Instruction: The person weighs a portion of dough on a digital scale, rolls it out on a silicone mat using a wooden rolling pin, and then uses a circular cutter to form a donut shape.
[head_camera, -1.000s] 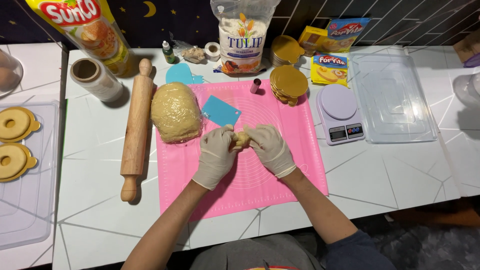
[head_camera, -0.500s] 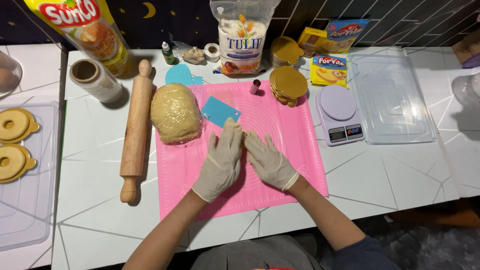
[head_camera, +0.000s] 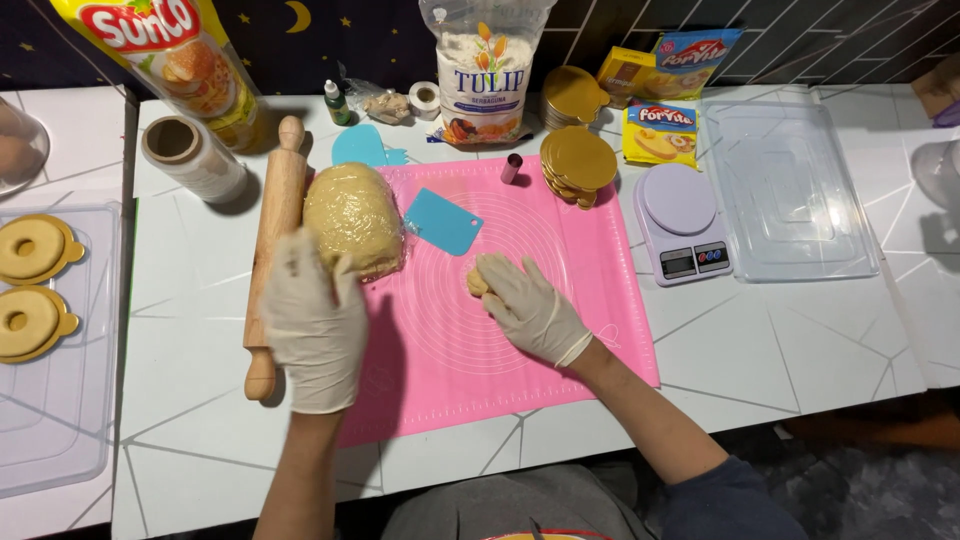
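Head view, only 1 camera, so that's all I have.

Right hand (head_camera: 528, 308), in a cream latex glove, lies palm-down on the pink round-marked silicone baking mat (head_camera: 560, 340). Its fingers are curled over a small pale-yellow lump of dough (head_camera: 477, 280); the lump pokes out at the fingertips, on the left side of the hand, pressed against the mat. Grip looks loosely closed over it, more a press than a pinch. I can't tell how much dough is hidden under the palm.

Left hand (head_camera: 313, 325), same glove type, is blurred. Fingers are spread and fairly flat, holding nothing that I can see. Fingertips sit at the lower edge of the big yellow dough mass wrapped in clear film (head_camera: 353, 220); the blur hides whether they touch it. The hand overlaps the long wooden rolling pin (head_camera: 272, 250), which lies upright along the mat's left edge, just beside the big mass.

So the small lump is under the right hand near mat centre, well apart from the left hand.

Around it: turquoise plastic dough scraper (head_camera: 442, 221) on the mat, between the big mass and the lump. Small metal cylinder cutter (head_camera: 511, 168) near the mat's top edge. Stack of round gold cake boards (head_camera: 578, 162) at the top right corner. Lilac digital kitchen scale (head_camera: 682, 222) just right of the mat.
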